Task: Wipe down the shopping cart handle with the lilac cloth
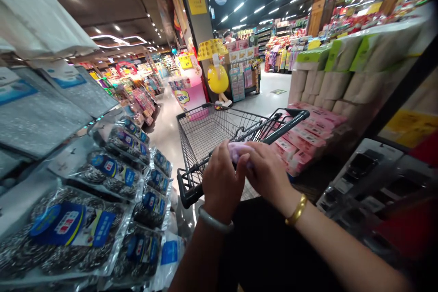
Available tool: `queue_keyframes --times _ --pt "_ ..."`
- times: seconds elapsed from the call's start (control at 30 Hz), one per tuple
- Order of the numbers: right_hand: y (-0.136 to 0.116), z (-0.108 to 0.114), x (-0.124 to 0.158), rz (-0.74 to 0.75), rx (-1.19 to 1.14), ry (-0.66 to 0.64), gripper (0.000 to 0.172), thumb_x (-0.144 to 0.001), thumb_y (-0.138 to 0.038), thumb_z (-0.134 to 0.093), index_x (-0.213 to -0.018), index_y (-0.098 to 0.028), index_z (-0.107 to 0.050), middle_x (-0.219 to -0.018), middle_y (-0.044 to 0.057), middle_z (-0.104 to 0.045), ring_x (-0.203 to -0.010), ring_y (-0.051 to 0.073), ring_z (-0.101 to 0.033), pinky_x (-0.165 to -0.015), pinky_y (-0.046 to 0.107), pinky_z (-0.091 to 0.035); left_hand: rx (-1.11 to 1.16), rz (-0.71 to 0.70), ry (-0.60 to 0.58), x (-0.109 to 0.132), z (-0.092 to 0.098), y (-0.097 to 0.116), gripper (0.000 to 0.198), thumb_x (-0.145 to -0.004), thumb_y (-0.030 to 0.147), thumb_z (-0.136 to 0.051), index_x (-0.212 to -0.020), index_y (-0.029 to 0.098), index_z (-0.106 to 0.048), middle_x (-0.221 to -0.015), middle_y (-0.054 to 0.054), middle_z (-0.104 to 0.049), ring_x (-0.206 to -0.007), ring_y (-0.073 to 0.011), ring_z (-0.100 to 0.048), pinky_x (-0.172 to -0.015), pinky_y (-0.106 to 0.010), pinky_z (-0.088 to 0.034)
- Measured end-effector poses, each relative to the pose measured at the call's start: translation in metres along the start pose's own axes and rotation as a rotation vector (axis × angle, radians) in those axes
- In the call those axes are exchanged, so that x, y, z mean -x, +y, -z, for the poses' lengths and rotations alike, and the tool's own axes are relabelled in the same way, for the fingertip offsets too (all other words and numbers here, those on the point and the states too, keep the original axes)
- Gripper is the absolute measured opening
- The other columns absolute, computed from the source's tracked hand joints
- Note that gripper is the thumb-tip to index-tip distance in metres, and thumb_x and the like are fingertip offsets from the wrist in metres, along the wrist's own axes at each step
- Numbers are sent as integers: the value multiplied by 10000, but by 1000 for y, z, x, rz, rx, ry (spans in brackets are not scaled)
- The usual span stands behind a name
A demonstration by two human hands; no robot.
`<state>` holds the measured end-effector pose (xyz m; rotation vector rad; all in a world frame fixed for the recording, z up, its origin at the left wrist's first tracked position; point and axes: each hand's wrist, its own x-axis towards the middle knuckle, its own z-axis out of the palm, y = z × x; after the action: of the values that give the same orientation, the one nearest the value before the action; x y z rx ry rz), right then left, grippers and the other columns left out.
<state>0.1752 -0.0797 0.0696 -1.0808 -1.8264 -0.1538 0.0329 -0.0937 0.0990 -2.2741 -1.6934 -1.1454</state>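
Both hands are close together at the handle of a shopping cart point(284, 127), in the middle of the view. My left hand point(221, 180), with a pale bangle on the wrist, has its fingers closed around a soft lilac cloth-like bundle point(239, 149). Curled over the other side of that bundle is my right hand point(267, 169), which has a gold bangle at the wrist. Part of the handle is hidden behind the hands, so I cannot tell how firmly they touch it. The cart's wire basket point(208, 134) shows bare mesh.
Bagged steel-wool scourers point(112, 169) hang close on the left. Stacked paper rolls point(321, 82) and pink packs point(308, 137) stand to the right. Ahead are a pink display stand point(191, 84) and a yellow egg-shaped figure point(218, 77) by a pillar. An aisle point(162, 118) runs forward on the left.
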Motion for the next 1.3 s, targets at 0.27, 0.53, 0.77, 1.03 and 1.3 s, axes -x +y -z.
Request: queue_keyframes --times 0.27,0.53,0.77,1.03,1.3 --pt "7 -2 2 5 12 39 388 -868 -134 -590 -1236 -240 -650 -1237 102 -651 -1166 272 -575 -1009 444 -496 -364 -71 -143 9 -7 -11 712 -1021 646 -260 -1408 124 -551 -877 -130 -744 -737 -269 -689 -630 -350 -417" --pt "52 6 4 -106 76 143 341 -825 -103 -584 -1136 -218 -663 -1227 120 -641 -1197 311 -572 -1038 532 -485 -389 -36 -108 10 -5 -32 690 -988 705 -275 -1008 172 -712 -746 -116 -688 -685 -268 -636 -621 -351 -334" --pt "9 -10 4 154 -46 9 426 -852 -80 -556 -1222 -275 -637 -1237 75 -651 -1175 255 -587 -995 427 -532 -472 -68 -162 10 10 -48 579 -1046 589 -250 -887 205 -652 -778 -74 -697 -678 -251 -608 -602 -348 -224" --pt "20 -4 -12 -33 -32 75 426 -771 -38 -566 -1129 -245 -666 -1181 82 -680 -1142 283 -604 -1022 481 -513 -514 -85 -105 10 17 -69 514 -1052 542 -311 -798 225 -625 -703 -52 -672 -625 -237 -576 -601 -349 -134" --pt "13 -2 -10 -278 -369 195 475 -820 -185 -578 -1289 -255 -559 -1221 68 -650 -1087 239 -638 -943 412 -559 -538 -136 -35 12 24 -83 461 -1045 501 -378 -753 229 -609 -625 -42 -628 -558 -229 -519 -609 -336 -98"
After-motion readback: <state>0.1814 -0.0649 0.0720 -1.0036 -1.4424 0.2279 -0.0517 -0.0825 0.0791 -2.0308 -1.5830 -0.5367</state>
